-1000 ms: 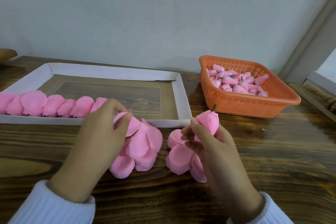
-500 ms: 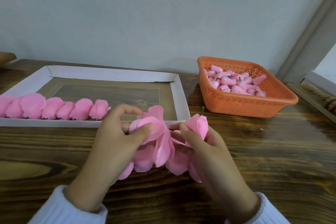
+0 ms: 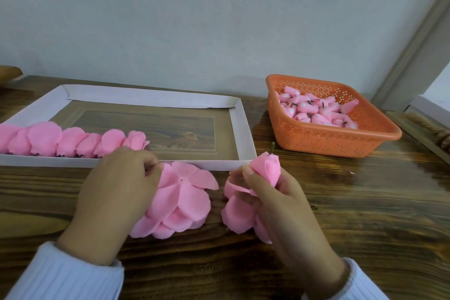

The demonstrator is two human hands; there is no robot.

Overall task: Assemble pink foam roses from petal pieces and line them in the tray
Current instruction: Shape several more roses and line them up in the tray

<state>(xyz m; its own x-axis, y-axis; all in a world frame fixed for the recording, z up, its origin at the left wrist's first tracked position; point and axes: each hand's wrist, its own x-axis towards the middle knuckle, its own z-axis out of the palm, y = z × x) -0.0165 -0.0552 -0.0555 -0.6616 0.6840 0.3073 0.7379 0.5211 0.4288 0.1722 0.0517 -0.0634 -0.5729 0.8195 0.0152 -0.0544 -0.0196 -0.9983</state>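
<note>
Pink foam rosebud (image 3: 266, 168) sits pinched in the right hand (image 3: 287, 207), green stem (image 3: 272, 147) pointing up. Left hand (image 3: 117, 192) pinches the flat pink petal stack (image 3: 185, 200) just left of it.

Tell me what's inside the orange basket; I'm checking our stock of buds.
The orange basket holds a heap of pink buds, some showing dark stem ends. Its near wall hides the lower ones and the floor.

Pink petals (image 3: 180, 204) and roses (image 3: 73, 140); white tray (image 3: 241, 129); orange dotted basket (image 3: 328, 141); dark wood-grain bench (image 3: 365, 214).
</note>
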